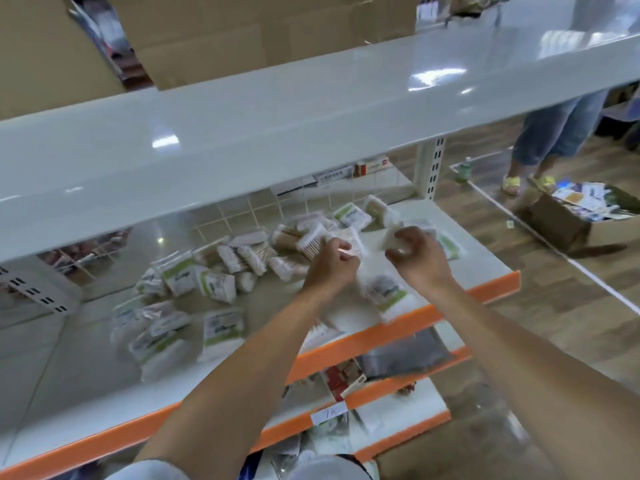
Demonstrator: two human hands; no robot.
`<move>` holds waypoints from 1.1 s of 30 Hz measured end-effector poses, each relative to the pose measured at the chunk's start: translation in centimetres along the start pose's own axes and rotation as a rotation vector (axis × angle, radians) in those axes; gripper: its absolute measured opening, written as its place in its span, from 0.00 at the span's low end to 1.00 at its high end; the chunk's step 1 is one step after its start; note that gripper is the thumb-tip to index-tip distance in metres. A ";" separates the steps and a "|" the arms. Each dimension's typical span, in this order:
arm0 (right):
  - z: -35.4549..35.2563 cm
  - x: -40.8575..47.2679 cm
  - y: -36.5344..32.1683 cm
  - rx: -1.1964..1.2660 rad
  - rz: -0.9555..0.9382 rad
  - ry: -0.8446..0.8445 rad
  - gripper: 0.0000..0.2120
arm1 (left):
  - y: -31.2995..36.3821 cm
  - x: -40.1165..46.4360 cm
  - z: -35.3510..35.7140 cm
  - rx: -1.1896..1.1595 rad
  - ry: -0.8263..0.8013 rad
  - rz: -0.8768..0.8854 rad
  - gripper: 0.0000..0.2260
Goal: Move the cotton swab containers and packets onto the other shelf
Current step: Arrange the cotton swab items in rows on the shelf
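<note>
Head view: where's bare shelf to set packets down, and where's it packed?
Top shelf is bare along its visible length, right of the cardboard boxes. The orange-edged shelf has a bare patch at front left, ahead of the green-label packets. Crowded: its middle and back right, around the left hand and right hand.

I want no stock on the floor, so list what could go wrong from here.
1. A green-labelled packet lies right at the shelf's orange front edge, by the right forearm; a sweep could knock it off.
2. The left hand grips a swab packet in a loose pile; lifting may drag neighbours.
3. The picture is blurred, suggesting haste.
</note>
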State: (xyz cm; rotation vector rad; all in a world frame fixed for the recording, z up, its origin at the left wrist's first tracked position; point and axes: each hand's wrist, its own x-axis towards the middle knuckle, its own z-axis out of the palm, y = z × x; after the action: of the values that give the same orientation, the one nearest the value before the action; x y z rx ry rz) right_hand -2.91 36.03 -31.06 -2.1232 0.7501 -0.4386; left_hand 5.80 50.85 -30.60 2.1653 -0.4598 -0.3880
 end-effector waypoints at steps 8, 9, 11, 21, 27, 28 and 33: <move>0.7 6.5 -0.5 -0.342 -0.193 -0.103 0.29 | 1.1 2.5 1.1 0.057 0.089 0.014 0.13; 0.7 7.4 -0.4 -0.372 -0.202 -0.147 0.31 | 1.2 2.5 1.6 0.059 0.096 0.008 0.13; 0.7 8.8 -0.1 -0.419 -0.228 -0.224 0.32 | 1.3 2.6 2.5 0.112 0.135 -0.016 0.13; 1.5 12.7 0.7 -0.511 -0.298 -0.359 0.29 | 1.3 3.0 4.0 0.551 0.379 0.164 0.11; 2.5 14.5 1.6 -0.478 -0.227 -0.345 0.28 | 1.9 5.2 3.4 0.634 0.385 0.208 0.10; 2.6 14.7 1.8 -0.490 -0.224 -0.326 0.28 | 2.0 5.8 3.3 0.650 0.376 0.169 0.10; 3.0 15.1 2.2 -0.476 -0.197 -0.239 0.26 | 2.6 8.1 1.7 0.775 0.300 0.052 0.16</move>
State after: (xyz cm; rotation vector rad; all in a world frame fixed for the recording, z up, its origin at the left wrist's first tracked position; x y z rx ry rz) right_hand 9.41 27.02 -33.86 -2.6516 0.5450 -0.1046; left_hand 11.72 44.58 -30.41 2.8851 -0.5506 0.1906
